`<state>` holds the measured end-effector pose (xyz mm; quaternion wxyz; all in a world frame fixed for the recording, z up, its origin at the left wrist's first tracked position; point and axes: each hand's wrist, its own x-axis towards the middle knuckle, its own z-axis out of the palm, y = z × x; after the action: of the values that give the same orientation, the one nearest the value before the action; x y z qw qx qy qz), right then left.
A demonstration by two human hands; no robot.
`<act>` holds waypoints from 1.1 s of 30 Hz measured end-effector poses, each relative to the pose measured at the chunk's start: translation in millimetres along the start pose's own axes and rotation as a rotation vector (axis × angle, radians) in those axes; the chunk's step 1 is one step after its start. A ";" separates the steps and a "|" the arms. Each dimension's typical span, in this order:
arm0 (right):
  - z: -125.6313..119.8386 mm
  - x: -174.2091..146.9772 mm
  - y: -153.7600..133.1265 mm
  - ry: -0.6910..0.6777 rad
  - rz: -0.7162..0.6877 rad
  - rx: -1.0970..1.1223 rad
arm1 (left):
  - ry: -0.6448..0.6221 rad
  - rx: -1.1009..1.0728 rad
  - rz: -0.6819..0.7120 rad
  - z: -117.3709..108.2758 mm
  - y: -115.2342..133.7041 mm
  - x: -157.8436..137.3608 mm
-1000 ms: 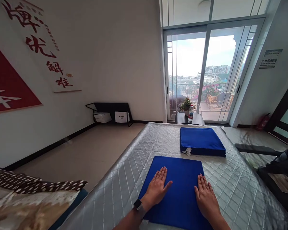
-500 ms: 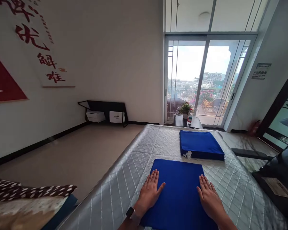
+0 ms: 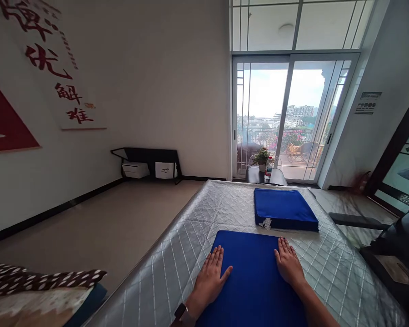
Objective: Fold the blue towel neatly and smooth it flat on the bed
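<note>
A flat blue folded cloth (image 3: 250, 277) lies on the quilted silver table cover (image 3: 170, 272), its near end cut off by the bottom of the view. My left hand (image 3: 209, 278) rests flat along its left edge, thumb spread inward, a dark watch on the wrist. On the far right corner lies my right hand (image 3: 289, 261), palm down with fingers stretched out. Neither hand grasps anything. Farther back sits a stack of blue folded cloths (image 3: 284, 204), with white tags sticking out at its near left corner.
Beyond the covered table stands a small dark table (image 3: 277, 176) with a potted plant (image 3: 261, 158) and a bottle (image 3: 268, 168), before glass sliding doors. A black shelf (image 3: 150, 159) holds white boxes by the wall. Patterned fabric (image 3: 37, 290) is at lower left, a black chair (image 3: 395, 245) at right.
My right hand has slid left and away from me, to the far right corner of the cloth. My left hand stays flat on the left edge. The view has tilted slightly up.
</note>
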<state>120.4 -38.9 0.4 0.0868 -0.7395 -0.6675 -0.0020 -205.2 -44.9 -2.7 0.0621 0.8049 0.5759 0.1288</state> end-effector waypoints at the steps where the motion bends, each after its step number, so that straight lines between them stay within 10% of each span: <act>1: 1.3 -0.1 0.6 0.003 0.001 0.006 | 0.004 0.003 -0.002 1.9 -1.2 0.9; 10: -1.4 -0.1 0.2 -0.011 0.028 0.068 | 0.051 0.065 0.026 -1.3 0.1 7.6; 17: -1.9 -1.9 1.2 0.003 0.007 0.043 | -0.051 -0.082 0.482 -3.6 110.6 38.5; 23: 13.6 -3.2 10.8 0.056 -0.055 0.017 | -0.006 -0.161 0.431 32.6 187.8 96.6; 33: 6.1 3.3 4.1 0.014 0.018 0.034 | 0.020 -0.008 0.240 35.4 104.8 100.2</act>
<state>124.1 -35.3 -5.7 0.1038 -0.7439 -0.6602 0.0050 -69.4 16.9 3.0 0.0437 0.8666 0.4754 0.1454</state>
